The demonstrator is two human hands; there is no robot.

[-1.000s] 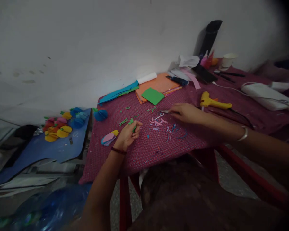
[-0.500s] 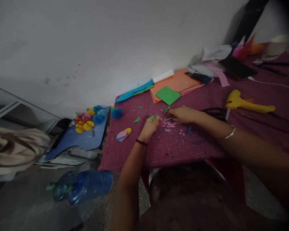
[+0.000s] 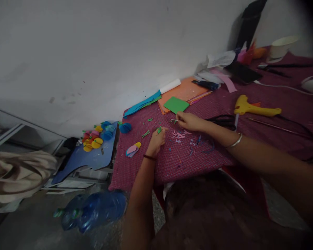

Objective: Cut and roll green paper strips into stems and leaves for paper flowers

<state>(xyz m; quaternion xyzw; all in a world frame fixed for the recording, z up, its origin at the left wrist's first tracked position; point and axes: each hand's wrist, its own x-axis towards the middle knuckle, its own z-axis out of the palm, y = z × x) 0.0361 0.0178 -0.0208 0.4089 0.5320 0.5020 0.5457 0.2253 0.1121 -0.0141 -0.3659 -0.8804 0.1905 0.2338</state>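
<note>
My left hand (image 3: 157, 141) is closed on a small green paper piece (image 3: 159, 130) above the table's checked cloth. My right hand (image 3: 190, 121) is up and to the right of it, fingers pinched on a thin pale stick-like thing (image 3: 173, 120) whose kind I cannot make out. Just behind the right hand lies a green paper square (image 3: 175, 105). Pink paper scraps (image 3: 179, 135) are scattered between and below the hands. Left of my left hand are green paper strips (image 3: 145, 133) and a small pile of rounded paper cutouts (image 3: 133, 149).
Orange sheets (image 3: 182, 91) lie by the wall, with a dark cutter (image 3: 205, 84) on them. A yellow glue gun (image 3: 258, 107) rests at right. One blue paper ball (image 3: 125, 127) sits at the table's left edge; several colourful ones (image 3: 96, 142) fill a blue board (image 3: 82, 161). Bottles (image 3: 101, 210) lie on the floor.
My right hand has lifted slightly away from the pink scraps, its thin pale thing now pointing left. The left hand still holds green paper. The whole view has shifted a little.
</note>
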